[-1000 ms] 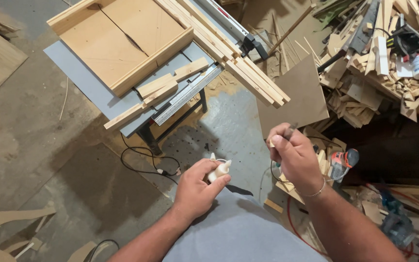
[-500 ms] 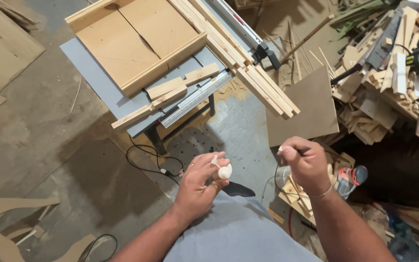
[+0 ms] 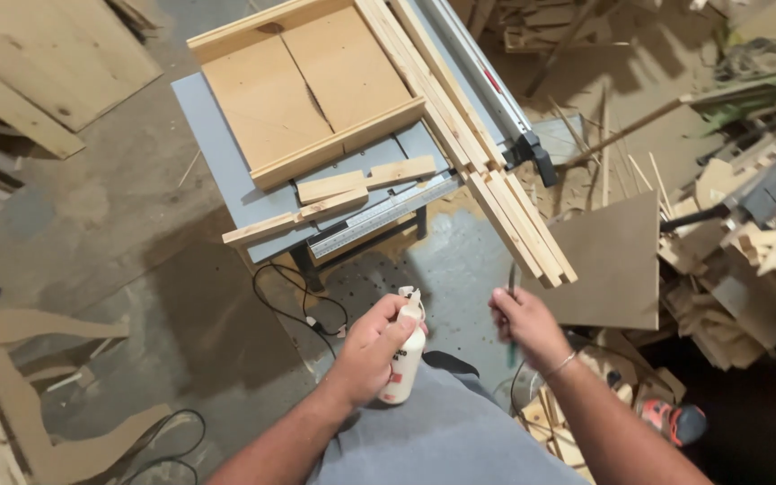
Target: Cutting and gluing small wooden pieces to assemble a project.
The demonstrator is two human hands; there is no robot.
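The left hand wraps its grip around a white squeeze bottle, nozzle up, held in front of the person's body above the floor; the right hand pinches a thin dark stick, its exact kind too small to tell; both hang short of the grey tabletop, where a wooden tray, long slats and short offcuts lie dry and apart; judging by this, nothing has been squeezed out or joined yet; the bottle's nozzle looks unopened, though that is uncertain.
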